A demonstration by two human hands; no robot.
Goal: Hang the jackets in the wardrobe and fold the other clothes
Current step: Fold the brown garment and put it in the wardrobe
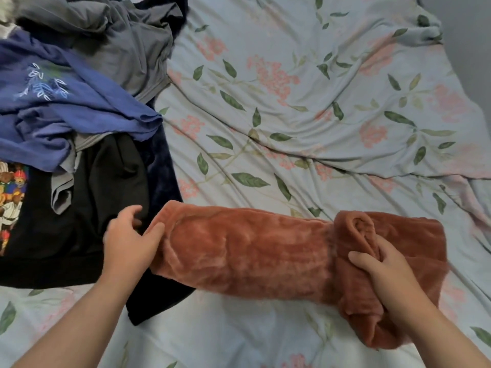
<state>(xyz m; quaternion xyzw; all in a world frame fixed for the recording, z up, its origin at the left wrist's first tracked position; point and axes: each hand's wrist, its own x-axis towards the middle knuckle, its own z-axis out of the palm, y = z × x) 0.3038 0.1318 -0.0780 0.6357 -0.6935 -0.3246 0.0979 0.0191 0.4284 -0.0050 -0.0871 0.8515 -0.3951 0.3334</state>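
Note:
A fuzzy rust-orange garment (252, 251) lies folded into a long band across the near part of the bed. My left hand (130, 240) holds its left end, thumb on top of the plush edge. My right hand (382, 274) grips the bunched right end, fingers curled into the folds. To the left lies a pile of unfolded clothes: a black garment with a cartoon print (66, 235), a blue shirt with embroidered leaves (66, 102) and a grey garment (127, 41).
The bed is covered by a pale floral sheet (305, 107), wrinkled toward the right. A dark navy plush cloth (162, 171) lies under the pile's right edge. A grey wall (467, 35) shows at the top right.

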